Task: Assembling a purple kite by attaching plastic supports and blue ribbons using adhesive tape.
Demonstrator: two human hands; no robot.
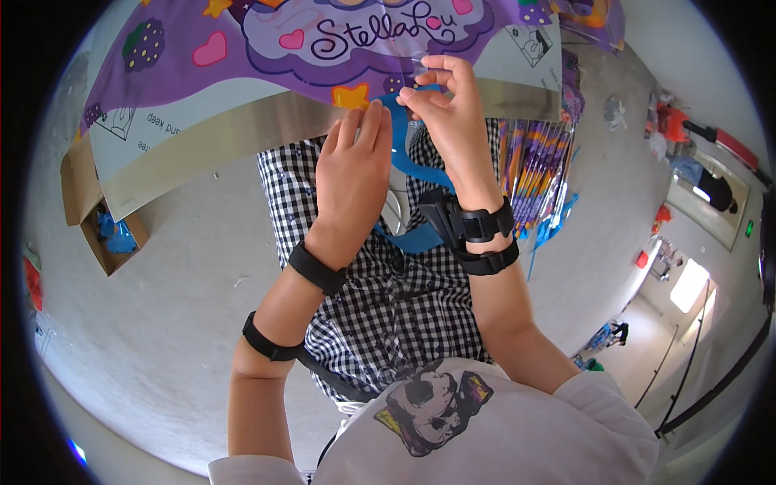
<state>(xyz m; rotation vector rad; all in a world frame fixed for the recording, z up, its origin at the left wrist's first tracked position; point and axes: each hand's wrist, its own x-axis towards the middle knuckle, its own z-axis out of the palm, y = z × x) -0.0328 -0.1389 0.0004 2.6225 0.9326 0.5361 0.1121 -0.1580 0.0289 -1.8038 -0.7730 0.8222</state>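
A large purple printed plastic sheet with hearts, stars and a pale, silvery margin spreads across the top of the view, over my lap. My left hand lies at its near edge, fingers stretched out and close together, holding nothing I can see. Just right of it, my right hand is raised over the sheet with thumb and fingers bent inward. A small clear piece of film shows at its fingertips; its exact kind is unclear. A blue strip hangs below the sheet's edge between my hands and loops down over my checked trousers.
An open cardboard box with blue items inside stands on the floor at left. On the right lies a row of purple and orange packs in clear wrapping, beside blue plastic. Railings and another person appear farther right.
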